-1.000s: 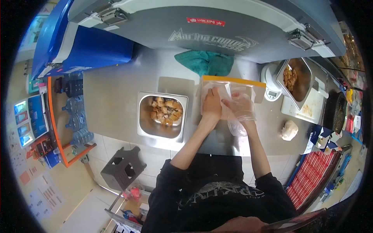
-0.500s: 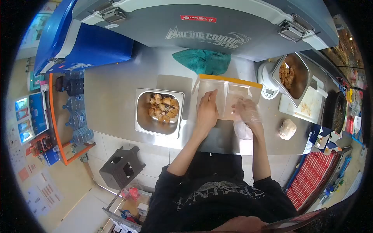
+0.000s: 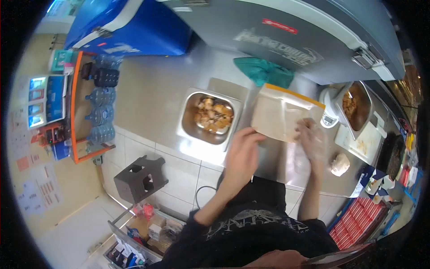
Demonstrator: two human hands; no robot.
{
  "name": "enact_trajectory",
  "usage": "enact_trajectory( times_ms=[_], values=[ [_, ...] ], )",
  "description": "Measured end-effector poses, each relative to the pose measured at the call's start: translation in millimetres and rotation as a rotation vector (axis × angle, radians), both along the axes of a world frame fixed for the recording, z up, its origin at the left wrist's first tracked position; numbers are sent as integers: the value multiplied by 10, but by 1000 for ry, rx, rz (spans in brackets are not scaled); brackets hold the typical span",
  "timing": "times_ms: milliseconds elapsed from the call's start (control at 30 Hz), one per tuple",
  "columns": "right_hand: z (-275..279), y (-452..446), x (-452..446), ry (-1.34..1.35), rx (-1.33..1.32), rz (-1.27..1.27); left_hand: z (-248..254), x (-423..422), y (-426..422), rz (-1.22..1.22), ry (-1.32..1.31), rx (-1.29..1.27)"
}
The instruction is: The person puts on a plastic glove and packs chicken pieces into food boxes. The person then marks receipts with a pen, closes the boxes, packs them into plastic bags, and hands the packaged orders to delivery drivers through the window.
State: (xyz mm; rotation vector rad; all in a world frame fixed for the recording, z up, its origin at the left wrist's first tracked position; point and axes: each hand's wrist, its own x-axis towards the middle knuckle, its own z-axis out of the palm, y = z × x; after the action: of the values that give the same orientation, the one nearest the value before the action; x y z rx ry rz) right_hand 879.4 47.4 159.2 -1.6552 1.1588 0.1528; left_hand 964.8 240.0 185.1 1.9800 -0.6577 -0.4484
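A flat pouch with an orange strip along its far edge (image 3: pixel 280 110) lies on the steel counter in front of me. My left hand (image 3: pixel 244 150) is at its near left corner, with thumb and fingers closed on the edge. At its near right side, my right hand (image 3: pixel 312 141) wears a thin clear glove and has its fingers bent onto the edge; motion blurs it a little. Clear plastic film (image 3: pixel 295 163) lies below the right hand. Left of the pouch stands a steel pan (image 3: pixel 187 121) holding browned food chunks (image 3: pixel 215 114).
A blue cooler (image 3: pixel 152 31) and a grey cooler (image 3: pixel 277 49) line the back, with a green cloth (image 3: pixel 264 71) before them. At right are a white scale (image 3: pixel 329 117), a second steel pan (image 3: pixel 365 112), a cutting board (image 3: pixel 358 145) and a crumpled pale bundle (image 3: pixel 340 164).
My left hand has slid from the middle of the pouch to its near left corner. The right hand stays at the right side. The whole view has shifted and tilted.
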Motion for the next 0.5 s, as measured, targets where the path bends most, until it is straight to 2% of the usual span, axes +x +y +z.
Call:
enact_trajectory(
  times_ms=[33,67,100,133,167,200,267,300,367,400,433,467,500],
  values=[
    [152,181,102,-12,8,13,1,-30,365,309,-220,42],
    [276,352,211,-195,38,254,-133,8,682,618,-444,72],
    [375,546,339,-374,61,494,-382,189,927,767,-378,123],
    [248,859,630,-617,-94,725,-630,336,1103,914,-300,174],
    [19,1108,928,-856,-256,952,-756,401,1167,958,254,-66],
    [-83,1200,1100,-861,-271,953,-845,476,1213,930,803,-308],
    [-181,1385,1506,-180,-506,945,-1001,596,1268,767,929,-300],
    [-175,1434,1682,-191,-544,924,-935,714,1266,676,894,-283],
    [-219,1569,1623,273,-454,912,-956,821,1259,581,864,-286],
    [-432,1703,1490,325,-441,934,-1035,809,1281,573,866,-295],
    [-755,1803,1377,222,-512,900,-1130,783,1302,491,873,-416],
    [-906,1853,1360,106,-589,861,-1110,782,1340,501,906,-434],
    [-543,1903,1527,169,-224,603,-1066,814,1365,457,896,-371]
  ],
)
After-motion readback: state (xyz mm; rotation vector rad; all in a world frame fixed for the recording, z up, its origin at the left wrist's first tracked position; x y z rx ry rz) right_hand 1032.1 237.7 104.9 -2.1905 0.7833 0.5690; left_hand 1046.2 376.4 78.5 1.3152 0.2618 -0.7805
